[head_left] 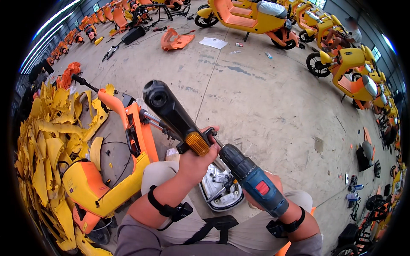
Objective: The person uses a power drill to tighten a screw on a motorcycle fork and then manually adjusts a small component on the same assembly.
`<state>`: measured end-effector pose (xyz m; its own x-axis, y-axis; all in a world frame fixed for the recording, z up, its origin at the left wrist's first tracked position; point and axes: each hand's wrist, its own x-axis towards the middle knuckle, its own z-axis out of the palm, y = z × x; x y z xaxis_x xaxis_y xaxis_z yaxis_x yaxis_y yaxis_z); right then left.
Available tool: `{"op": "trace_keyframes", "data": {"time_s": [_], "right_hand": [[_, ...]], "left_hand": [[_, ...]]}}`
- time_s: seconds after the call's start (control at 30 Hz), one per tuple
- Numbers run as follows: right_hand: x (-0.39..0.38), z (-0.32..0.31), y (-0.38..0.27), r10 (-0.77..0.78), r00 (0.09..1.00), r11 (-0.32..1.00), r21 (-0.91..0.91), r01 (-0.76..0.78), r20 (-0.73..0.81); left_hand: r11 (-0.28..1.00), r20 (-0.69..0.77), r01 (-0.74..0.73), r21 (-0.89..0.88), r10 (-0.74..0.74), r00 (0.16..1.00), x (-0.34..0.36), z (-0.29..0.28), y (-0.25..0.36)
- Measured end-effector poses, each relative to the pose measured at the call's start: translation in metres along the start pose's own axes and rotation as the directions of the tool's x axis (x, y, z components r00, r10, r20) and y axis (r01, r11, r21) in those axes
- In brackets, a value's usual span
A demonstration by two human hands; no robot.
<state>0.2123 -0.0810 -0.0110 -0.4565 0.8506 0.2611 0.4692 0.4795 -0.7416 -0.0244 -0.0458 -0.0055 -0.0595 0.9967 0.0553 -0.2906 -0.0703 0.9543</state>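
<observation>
My left hand (198,158) is closed round the lower end of a long black fork-leg-like part (173,113), which tilts up and to the left. A round hole shows at its upper end, and an orange reflector (196,143) sits on its side just above my fingers. In my right hand (274,181) is a blue and black cordless drill (257,183), wrapped from behind by the fingers. The drill's bit points up-left at a small black bracket beside my left fingertips; whether it touches a screw cannot be made out. Below my hands, a white shell with a dark rim (210,176) holds tools.
A partly stripped orange and yellow scooter (141,162) lies close on my left, beside a heap of yellow panels (47,149). Whole scooters (252,17) stand ahead and right. An orange panel (176,40) lies on the concrete floor; a person (351,34) sits far right.
</observation>
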Motion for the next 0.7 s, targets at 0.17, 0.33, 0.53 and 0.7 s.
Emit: {"op": "trace_keyframes", "data": {"time_s": [0.17,0.33,0.53,0.7], "right_hand": [[0.015,-0.002,-0.010,-0.119,0.993,0.992,0.047,0.119,-0.004],[0.012,-0.007,-0.018,0.002,0.995,0.990,0.141,-0.016,0.100],[0.013,-0.005,-0.025,0.008,0.994,0.996,0.083,-0.018,0.110],[0.006,-0.006,-0.028,0.266,0.938,0.929,0.200,-0.311,0.221]], "left_hand": [[0.978,0.017,0.106,-0.181,-0.105,0.994,0.001,-0.003,0.001],[0.992,0.007,0.068,-0.108,-0.068,0.998,0.003,-0.005,0.000],[0.999,0.046,-0.014,0.046,0.012,0.999,-0.002,-0.006,0.001],[0.994,0.059,-0.078,0.075,0.074,0.996,-0.002,-0.007,-0.003]]}}
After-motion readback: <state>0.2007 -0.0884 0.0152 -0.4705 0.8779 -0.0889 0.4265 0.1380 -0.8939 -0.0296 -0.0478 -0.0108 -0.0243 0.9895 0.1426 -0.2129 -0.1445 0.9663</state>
